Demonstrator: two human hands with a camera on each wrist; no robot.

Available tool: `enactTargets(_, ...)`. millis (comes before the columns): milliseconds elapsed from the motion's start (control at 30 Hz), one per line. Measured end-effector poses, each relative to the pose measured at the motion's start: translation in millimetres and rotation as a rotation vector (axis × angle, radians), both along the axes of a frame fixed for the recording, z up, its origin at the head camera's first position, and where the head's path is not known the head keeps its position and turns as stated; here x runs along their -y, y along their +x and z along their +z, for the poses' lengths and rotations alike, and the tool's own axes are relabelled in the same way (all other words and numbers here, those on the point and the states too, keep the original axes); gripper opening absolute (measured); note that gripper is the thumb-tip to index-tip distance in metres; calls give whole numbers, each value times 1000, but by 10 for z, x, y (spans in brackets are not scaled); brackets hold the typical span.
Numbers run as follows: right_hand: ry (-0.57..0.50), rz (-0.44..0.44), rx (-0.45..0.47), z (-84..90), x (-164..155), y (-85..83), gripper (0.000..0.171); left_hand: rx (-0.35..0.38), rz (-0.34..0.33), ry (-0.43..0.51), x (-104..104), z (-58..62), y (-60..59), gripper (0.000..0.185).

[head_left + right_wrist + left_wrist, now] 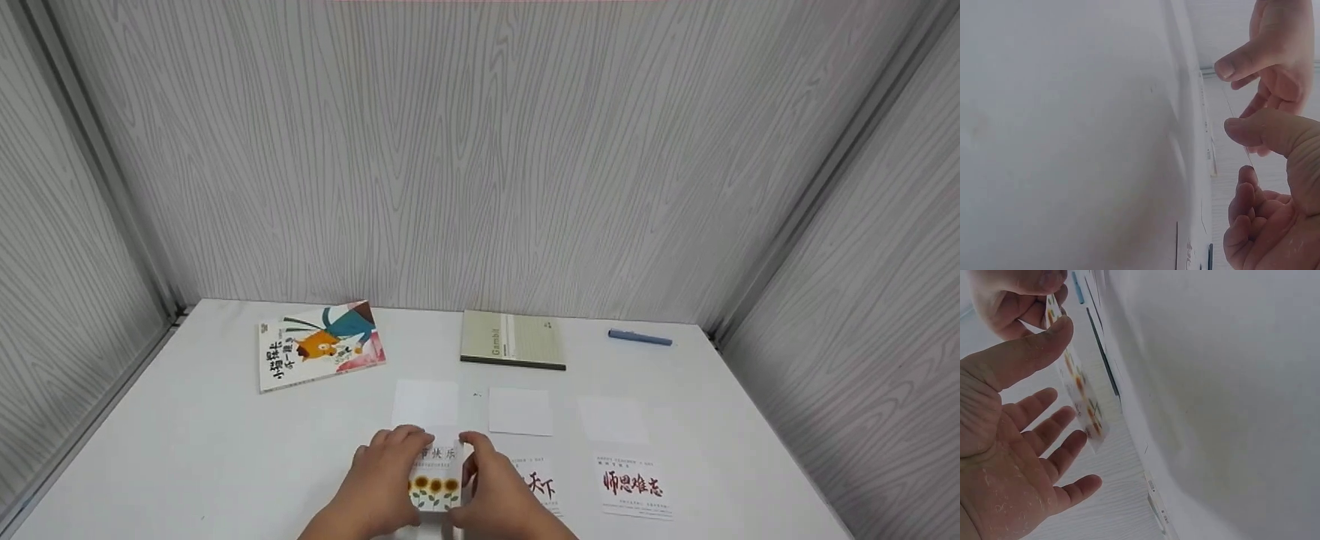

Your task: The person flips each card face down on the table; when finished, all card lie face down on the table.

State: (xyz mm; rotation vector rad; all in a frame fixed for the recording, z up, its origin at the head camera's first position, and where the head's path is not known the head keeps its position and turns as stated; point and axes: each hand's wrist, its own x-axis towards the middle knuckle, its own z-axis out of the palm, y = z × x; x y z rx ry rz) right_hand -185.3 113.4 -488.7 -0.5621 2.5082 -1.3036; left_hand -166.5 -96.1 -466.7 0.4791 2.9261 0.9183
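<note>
The left hand (pixel 382 480) and the right hand (pixel 491 487) meet at the near edge of the white table (pixel 187 435), at six o'clock in the head view, and together hold a white paper card printed with sunflowers (pixel 435 480). The left hand's thumb lies along one edge of the card, its other fingers spread and nearly straight behind it, as the left wrist view shows. The right hand pinches the opposite edge between thumb and curled fingers. The card is raised off the table between them.

Just beyond the hands, at twelve o'clock, lies a blank white paper rectangle (pixel 425 403); two more blank white sheets (pixel 520 411) lie toward one and two o'clock. At three o'clock sit two white cards with red brush lettering (pixel 634 484), the nearer partly hidden by the right hand. Farther back, at eleven o'clock, lies a colourful picture book (pixel 319 345), at one o'clock a pale green notebook (pixel 514 339), and beyond it a blue pen (pixel 640 338).
</note>
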Motion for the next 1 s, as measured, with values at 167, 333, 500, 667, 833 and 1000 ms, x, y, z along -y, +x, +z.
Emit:
enactTargets(167,-35,18,18,10,-35,49,99,1,-22,18,-16,-26,19,97)
enactTargets(333,-20,40,-4,41,-73,55,99,29,-70,29,-43,-27,36,97)
enactTargets(500,-33,44,30,65,-102,59,99,24,-96,18,-53,-33,50,94)
enactTargets(667,-75,46,67,76,-141,62,104,56,-86,52,-30,-12,55,96)
enactTargets(833,-164,70,136,43,-184,70,114,185,-34,206,46,13,35,105)
enactTargets(1000,-185,88,150,-1,-189,76,106,239,-49,389,123,41,14,112)
